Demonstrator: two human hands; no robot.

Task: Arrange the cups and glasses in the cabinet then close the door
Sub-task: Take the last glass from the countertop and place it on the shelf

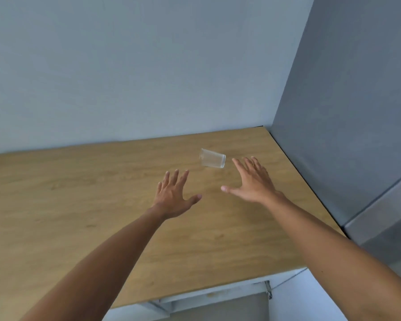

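A: That clear glass (pixel 212 158), how would you expect it to handle?

B: Light, I'd judge, and hard-walled. It is smooth and see-through, so probably slippery under dry fingers, and if it is real glass rather than plastic it would break on a fall. I can't tell which material it is.

A: Where would you take hold?

B: Around the side wall, thumb on one side and fingers opposite, closer to the wider end so it can't slide out through the taper.

A: What does it look like right now?

B: A small tumbler, colourless, tapering, tipped over with its long axis running left to right. The wood grain shows straight through it. Whether it lies on the wooden surface (pixel 79 205) or is just off it, I can't say; it is a little blurred.

A: And where is it?

B: Toward the far right part of the surface, not far from the grey panel (pixel 345 112) on the right, with the pale wall (pixel 125 66) behind.

A: The hands?

B: Both are empty with a wide grip, fingers spread. The right hand (pixel 255 181) is just beside the glass, to its right and nearer. The left hand (pixel 174 193) is nearer and to the left, apart from it.
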